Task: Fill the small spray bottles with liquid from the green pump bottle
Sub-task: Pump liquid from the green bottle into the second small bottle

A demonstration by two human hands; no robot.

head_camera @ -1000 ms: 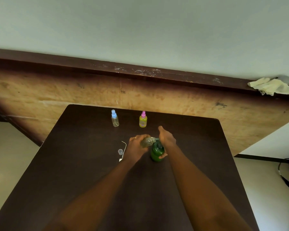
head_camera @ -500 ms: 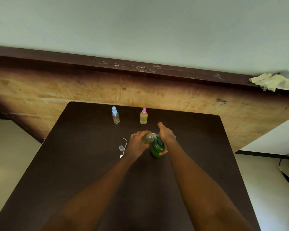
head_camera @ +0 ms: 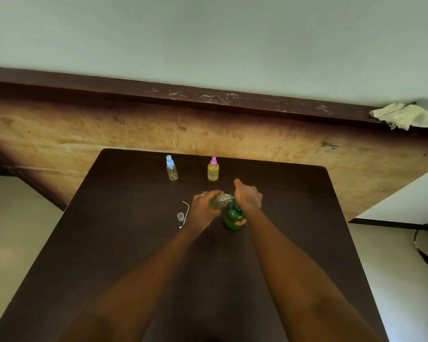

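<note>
Nothing has shifted since earlier: the left hand (head_camera: 204, 209) still grips a small clear plastic bottle (head_camera: 218, 201) tilted against the spout; the right hand (head_camera: 247, 198) clasps the green plastic pump bottle (head_camera: 232, 218) standing on the dark table (head_camera: 124, 243).

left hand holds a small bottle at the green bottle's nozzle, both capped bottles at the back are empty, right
Not both. In the head view the pink-capped bottle holds yellow liquid; only the blue-capped bottle looks about empty. The left hand does hold a small bottle at the nozzle of the green bottle.
</note>
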